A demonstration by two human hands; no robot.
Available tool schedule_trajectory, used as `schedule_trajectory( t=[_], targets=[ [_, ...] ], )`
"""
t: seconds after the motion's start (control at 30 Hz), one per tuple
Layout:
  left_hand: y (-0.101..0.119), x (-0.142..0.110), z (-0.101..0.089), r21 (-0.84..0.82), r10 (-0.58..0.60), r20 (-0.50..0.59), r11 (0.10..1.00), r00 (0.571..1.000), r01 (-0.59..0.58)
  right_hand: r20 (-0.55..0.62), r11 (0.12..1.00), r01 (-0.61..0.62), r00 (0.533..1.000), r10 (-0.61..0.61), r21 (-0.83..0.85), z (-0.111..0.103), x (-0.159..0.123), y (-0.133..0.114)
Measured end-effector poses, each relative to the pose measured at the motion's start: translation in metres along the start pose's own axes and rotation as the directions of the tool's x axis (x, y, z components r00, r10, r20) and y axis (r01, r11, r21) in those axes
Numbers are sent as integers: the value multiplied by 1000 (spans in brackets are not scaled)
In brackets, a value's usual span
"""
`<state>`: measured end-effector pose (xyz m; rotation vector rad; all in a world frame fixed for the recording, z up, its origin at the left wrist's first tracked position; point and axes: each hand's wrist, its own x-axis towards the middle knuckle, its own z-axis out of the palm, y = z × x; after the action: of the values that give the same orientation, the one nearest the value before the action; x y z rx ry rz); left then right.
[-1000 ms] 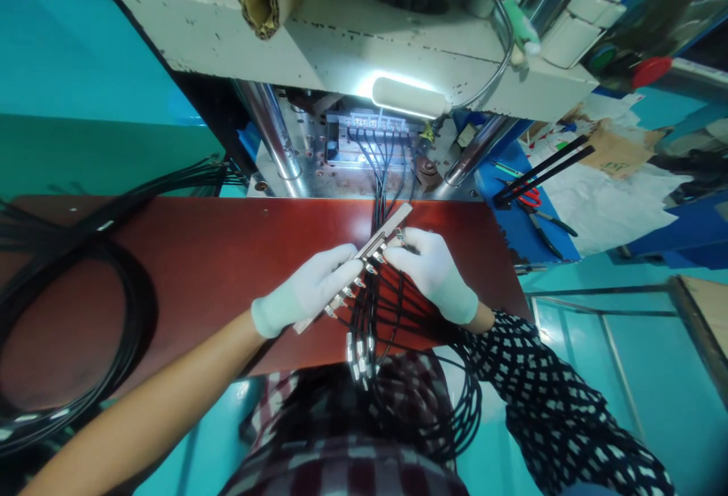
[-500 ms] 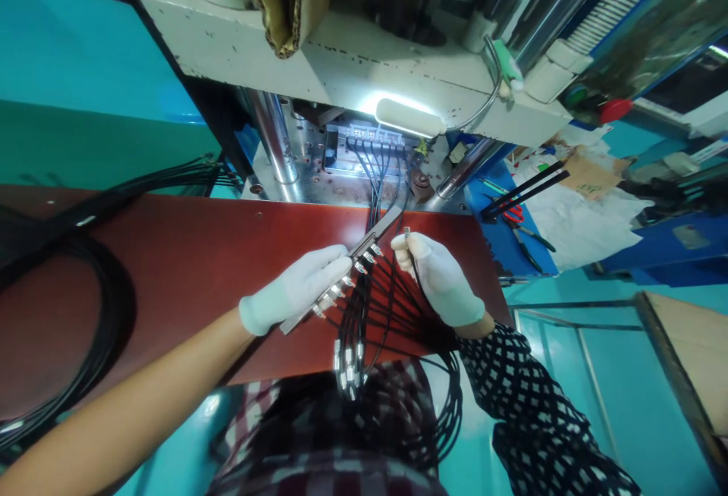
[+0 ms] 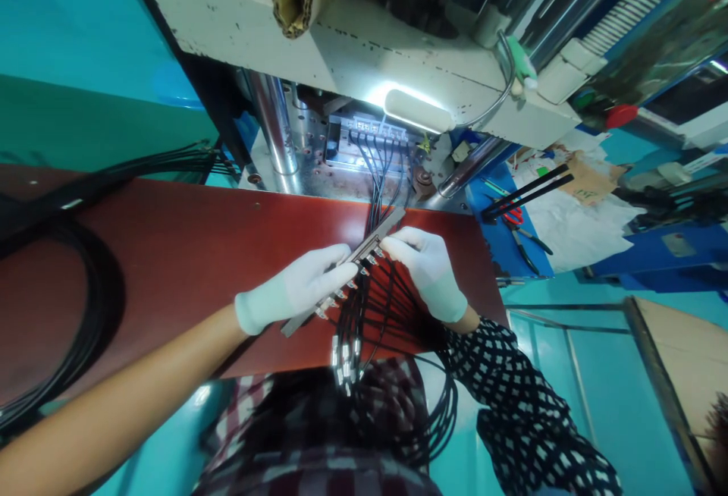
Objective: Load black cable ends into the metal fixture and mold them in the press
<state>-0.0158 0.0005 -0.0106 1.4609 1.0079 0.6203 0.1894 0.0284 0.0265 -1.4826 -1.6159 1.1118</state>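
Note:
Both my hands wear white gloves over a dark red table (image 3: 187, 253). My left hand (image 3: 299, 286) is closed round a long metal bar (image 3: 364, 249) that slants up to the right, with several black cables' metal plugs (image 3: 364, 267) seated along its lower edge. My right hand (image 3: 428, 268) pinches at the bar's upper end, fingers closed on a cable plug there. A bundle of black cables (image 3: 378, 314) fans out under both hands, and loose plug ends (image 3: 344, 352) hang near the table's front edge.
Behind the table stands a press machine (image 3: 364, 41) with a lit lamp (image 3: 418, 111) and a fixture (image 3: 369, 143) holding several black cables. Coiled black cable (image 3: 85, 306) lies at the table's left. Scissors and pliers (image 3: 520, 227) rest on a blue surface at the right.
My right hand, which had drawn a little away from the bar with a plug in its fingers, has come back against the bar's upper end. The left hand keeps the bar still.

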Motion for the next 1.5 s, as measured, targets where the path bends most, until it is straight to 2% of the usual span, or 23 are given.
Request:
schedule_trajectory(
  t=[0.13, 0.23, 0.33, 0.43, 0.53, 0.63, 0.77, 0.9, 0.97, 1.07, 1.2, 1.33, 1.5],
  targets=[
    [-1, -1, 3, 12, -12, -44, 1000, 999, 13, 18, 989, 69, 998, -67, -132, -3, -2, 5],
    [-3, -1, 5, -11, -24, -77, 1000, 997, 23, 22, 939, 216, 976, -219, -269, -7, -6, 11],
    [-5, 0, 5, -7, -21, -68, 1000, 997, 21, 17, 834, 322, 936, -353, -447, -9, -9, 17],
    [-5, 1, 4, 4, -2, -59, 1000, 998, 2, 11, 695, 369, 887, -461, -617, -7, -10, 19],
    [-4, 0, 4, -9, 9, -55, 1000, 998, -9, 22, 580, 403, 834, -552, -708, -4, -8, 20],
    [-2, -1, 5, -27, -2, -54, 1000, 999, 0, 38, 525, 402, 818, -573, -750, -4, -7, 20],
    [-2, -2, 7, -70, -38, -58, 997, 998, 34, 23, 520, 387, 818, -574, -761, -8, -13, 18],
    [-2, -1, 6, -86, -61, -61, 995, 996, 55, -2, 432, 387, 742, -670, -815, -10, -23, 12],
    [-1, -1, 6, -88, -68, -64, 994, 996, 62, 34, 392, 407, 728, -685, -825, -7, -25, 11],
    [-1, -1, 5, -77, -77, -53, 994, 996, 73, 37, 393, 421, 719, -694, -817, -1, -20, 11],
    [-2, 0, 5, -43, -56, -54, 998, 997, 54, 14, 378, 434, 672, -740, -818, 2, -15, 15],
    [-2, 0, 5, -74, -44, -58, 996, 997, 40, 25, 376, 433, 683, -730, -819, -1, -22, 13],
    [0, 0, 6, -94, -47, -68, 995, 997, 40, 96, 304, 465, 660, -746, -832, 1, -25, 10]
  ],
)
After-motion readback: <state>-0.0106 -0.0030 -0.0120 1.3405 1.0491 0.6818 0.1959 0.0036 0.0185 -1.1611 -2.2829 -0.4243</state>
